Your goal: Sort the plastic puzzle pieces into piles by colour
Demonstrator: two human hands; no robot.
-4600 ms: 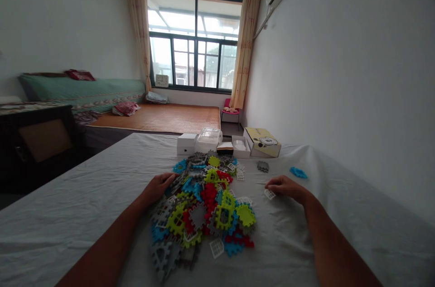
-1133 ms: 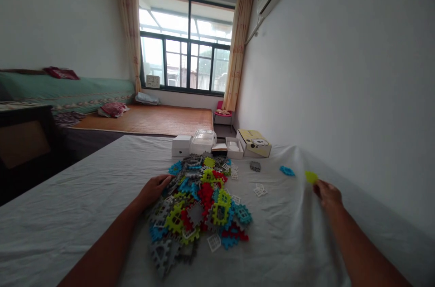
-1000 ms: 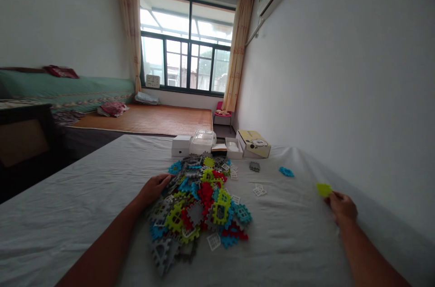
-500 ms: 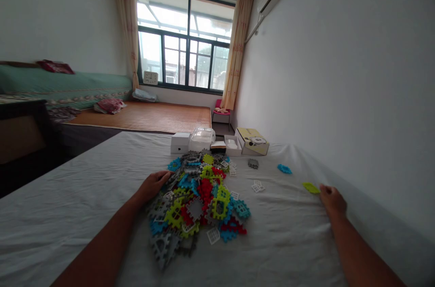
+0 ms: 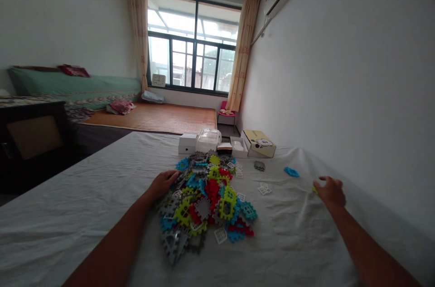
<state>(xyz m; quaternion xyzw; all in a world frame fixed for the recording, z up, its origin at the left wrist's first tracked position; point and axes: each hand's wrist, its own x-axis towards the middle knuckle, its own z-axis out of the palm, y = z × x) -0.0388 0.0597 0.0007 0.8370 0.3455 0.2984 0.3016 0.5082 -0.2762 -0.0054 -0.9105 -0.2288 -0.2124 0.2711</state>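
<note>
A heap of interlocking plastic building tiles (image 5: 204,208) in grey, red, lime green and blue lies on the cloth-covered table. My left hand (image 5: 164,184) is at the heap's left edge, its fingers together and bent against the grey tiles; whatever they hold is hidden. Far to the right, my right hand (image 5: 331,191) is low over the cloth with thumb and forefinger apart. A lime green tile (image 5: 314,190) peeks out beneath its fingers, mostly covered. Left of that hand lie a blue tile (image 5: 291,171), a grey tile (image 5: 259,166) and small white window-frame pieces (image 5: 264,188).
Along the table's far edge stand a white box (image 5: 187,143), a clear plastic container (image 5: 208,139), an open white box (image 5: 239,147) and a yellow carton (image 5: 258,143). A wall (image 5: 367,74) runs close on the right. A bed (image 5: 152,117) is beyond the table.
My right hand has turned over the lime green tile, its thumb and forefinger now apart, and hides most of it. My left hand stays at the heap. The view has shifted slightly left.
</note>
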